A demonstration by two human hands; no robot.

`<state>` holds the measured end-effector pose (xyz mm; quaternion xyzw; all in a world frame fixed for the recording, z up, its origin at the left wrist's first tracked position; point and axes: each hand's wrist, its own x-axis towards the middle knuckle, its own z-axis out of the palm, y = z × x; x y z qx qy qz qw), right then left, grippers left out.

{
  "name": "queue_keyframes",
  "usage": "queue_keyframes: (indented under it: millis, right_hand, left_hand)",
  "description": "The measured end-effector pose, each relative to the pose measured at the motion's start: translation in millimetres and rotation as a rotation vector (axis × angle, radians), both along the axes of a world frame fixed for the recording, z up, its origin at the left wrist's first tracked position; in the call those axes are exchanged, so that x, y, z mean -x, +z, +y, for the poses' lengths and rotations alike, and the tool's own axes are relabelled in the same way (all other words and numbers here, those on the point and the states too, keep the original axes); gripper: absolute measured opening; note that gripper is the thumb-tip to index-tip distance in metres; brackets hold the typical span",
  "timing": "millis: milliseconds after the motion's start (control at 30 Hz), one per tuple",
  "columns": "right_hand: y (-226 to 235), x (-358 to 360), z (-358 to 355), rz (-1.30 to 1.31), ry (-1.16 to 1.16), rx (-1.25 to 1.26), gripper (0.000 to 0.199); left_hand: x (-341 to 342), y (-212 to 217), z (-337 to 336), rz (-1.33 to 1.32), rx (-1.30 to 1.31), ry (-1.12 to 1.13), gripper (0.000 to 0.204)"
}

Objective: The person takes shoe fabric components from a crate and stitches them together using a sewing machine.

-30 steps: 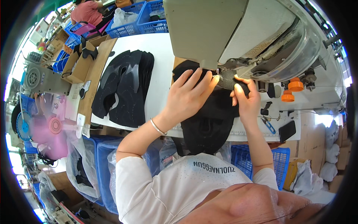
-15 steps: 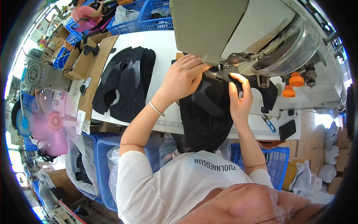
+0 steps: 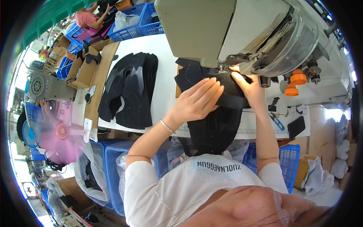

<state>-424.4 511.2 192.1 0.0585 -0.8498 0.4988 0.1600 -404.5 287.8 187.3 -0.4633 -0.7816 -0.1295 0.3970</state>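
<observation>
Under the needle area of the sewing machine (image 3: 196, 30) lies a black fabric piece (image 3: 217, 130), part mesh, its lower end hanging over the table edge toward me. My left hand (image 3: 200, 99) rests on its left part, fingers stretched out and side by side. Up by the presser foot, my right hand (image 3: 250, 90) grips the right edge, thumb on top; its other fingers are partly hidden behind the fabric and machine. To the left, a stack of flat black cut pieces (image 3: 130, 90) lies on the white table (image 3: 166, 49).
Blue thread snips (image 3: 278, 123) and a black phone-like slab (image 3: 296, 127) lie near the table's right front. Orange knobs (image 3: 298, 77) jut from the machine. A pink fan (image 3: 60, 130) stands left. Blue crates (image 3: 113, 170) sit below. A person in pink (image 3: 89, 19) sits far left.
My left hand has come away from the needle area, back toward me. My right hand has moved up beside the presser foot. The black fabric piece has turned and shifted under the machine.
</observation>
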Motion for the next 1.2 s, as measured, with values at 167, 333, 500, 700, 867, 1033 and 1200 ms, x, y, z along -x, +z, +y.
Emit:
queue_keyframes:
  millis: [167,333,500,700,867,1033,1200]
  right_hand:
    - [-44,56,48,0.058,0.18,-0.135,0.031]
    - [-60,72,73,-0.099,0.183,-0.268,0.034]
    - [-64,77,84,-0.109,0.242,-0.278,0.034]
    - [-70,82,88,-0.033,0.257,-0.183,0.038]
    - [-51,62,70,0.1,0.1,-0.113,0.015]
    - [-36,52,63,0.09,0.241,0.012,0.011]
    - [-61,80,99,-0.262,0.167,-0.569,0.026]
  left_hand:
    - [0,8,17,-0.077,-0.092,0.06,0.063]
    - [3,2,25,-0.056,-0.132,0.137,0.061]
    - [2,0,27,-0.052,-0.142,0.146,0.059]
    - [2,-3,39,-0.035,-0.195,0.161,0.052]
    - [0,-11,47,0.098,-0.27,0.162,0.036]
    - [-1,-15,46,0.129,-0.256,0.172,0.035]
    - [1,-15,49,0.142,-0.279,0.166,0.035]
